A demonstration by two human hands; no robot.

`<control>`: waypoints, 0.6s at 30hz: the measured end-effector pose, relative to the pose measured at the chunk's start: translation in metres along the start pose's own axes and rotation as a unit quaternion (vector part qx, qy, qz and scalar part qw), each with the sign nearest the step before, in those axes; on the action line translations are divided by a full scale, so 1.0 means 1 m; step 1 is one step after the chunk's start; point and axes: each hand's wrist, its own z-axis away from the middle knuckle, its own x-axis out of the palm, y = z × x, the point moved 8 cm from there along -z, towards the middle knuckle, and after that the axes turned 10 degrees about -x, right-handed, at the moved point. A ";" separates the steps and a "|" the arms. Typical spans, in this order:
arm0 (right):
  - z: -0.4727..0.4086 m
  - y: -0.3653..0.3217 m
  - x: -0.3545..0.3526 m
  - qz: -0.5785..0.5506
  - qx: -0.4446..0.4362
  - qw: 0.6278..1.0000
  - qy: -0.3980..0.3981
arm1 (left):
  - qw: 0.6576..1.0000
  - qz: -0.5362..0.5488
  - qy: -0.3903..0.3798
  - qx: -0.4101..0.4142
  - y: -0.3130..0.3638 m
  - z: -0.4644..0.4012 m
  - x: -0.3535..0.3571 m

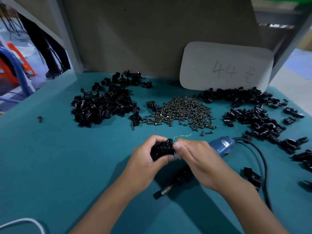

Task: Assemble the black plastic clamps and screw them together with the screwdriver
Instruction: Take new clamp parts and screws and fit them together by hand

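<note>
Holding a black clamp (pixel 162 149) in my left hand (pixel 145 159), fingers curled round it, thumb along its near edge; it sits in the air just nearer me than the screw heap (pixel 180 112), which I take as the landmark; my right hand (pixel 197 159) meets the clamp from the right, thumb and fingertips pinching at its side, a screw head (pixel 169 141) standing up from the clamp's top; the electric screwdriver (pixel 221 146) lies on the teal table (pixel 67 157) under my right hand, nearer than the heap, blue body to the heap's near right, metal tip (pixel 164 191) pointing back toward me; its black cable (pixel 263 166) loops off to the right; left of the heap, one pile of loose clamp halves (pixel 103 105); right of the heap, another pile (pixel 253 112); behind the heap to the right, a white card (pixel 226 66) marked 44 leans on the backboard.
</note>
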 end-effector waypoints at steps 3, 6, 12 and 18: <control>-0.020 0.035 -0.035 0.078 0.052 0.995 0.042 | 0.990 0.127 -0.019 -0.057 -0.006 -0.004 0.000; -0.038 0.085 -0.057 0.260 0.141 0.955 -0.031 | 0.954 0.281 -0.038 -0.096 -0.010 -0.007 0.000; -0.042 0.133 -0.043 0.323 0.229 0.905 -0.152 | 0.873 0.457 -0.099 -0.134 -0.017 -0.008 0.001; -0.039 0.132 -0.039 0.307 0.199 0.926 -0.094 | 0.863 0.472 -0.126 -0.130 -0.016 -0.010 0.003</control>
